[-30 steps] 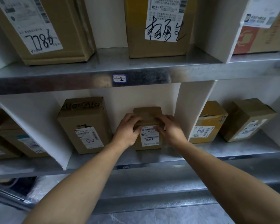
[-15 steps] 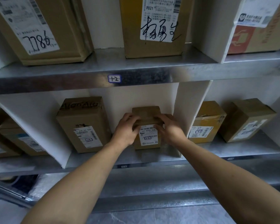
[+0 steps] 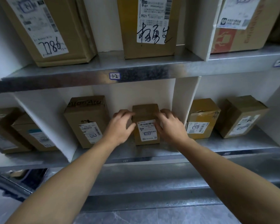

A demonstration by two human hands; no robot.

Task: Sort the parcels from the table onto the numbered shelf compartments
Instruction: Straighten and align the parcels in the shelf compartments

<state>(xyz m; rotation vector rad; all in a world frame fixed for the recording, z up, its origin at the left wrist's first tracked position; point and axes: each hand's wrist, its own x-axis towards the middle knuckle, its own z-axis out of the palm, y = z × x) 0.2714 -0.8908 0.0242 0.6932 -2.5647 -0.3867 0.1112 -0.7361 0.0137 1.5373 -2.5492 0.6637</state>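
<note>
Fingers (image 3: 124, 113) first: curled over upper left edge of small brown cardboard parcel (image 3: 146, 113), left hand (image 3: 120, 128) gripping it, thumb on the front face. Same on right hand (image 3: 170, 128), wrapped round upper right edge. Stands upright on lower grey metal shelf (image 3: 152, 153), white shipping label (image 3: 147, 132) facing out; boxed code on it too small to read for sure. Sits in the bay under the blue-framed "1-2" tag (image 3: 114, 76) on the upper shelf lip. Shares that bay with taller brown cardboard box (image 3: 87, 122) to the left, near but apart, left hand between the two. Close to white divider panel (image 3: 183, 102) on the right, right hand in the gap. Next bay right: yellowish taped cardboard box (image 3: 200, 117) and angled brown cardboard box (image 3: 241, 115). Next bay left, past slanted white divider (image 3: 52, 123): more brown boxes (image 3: 27, 131). Upper shelf: brown carton marked 7786 (image 3: 55, 29), yellow-brown carton with black handwriting (image 3: 150, 26), red-printed carton (image 3: 233, 36).
</note>
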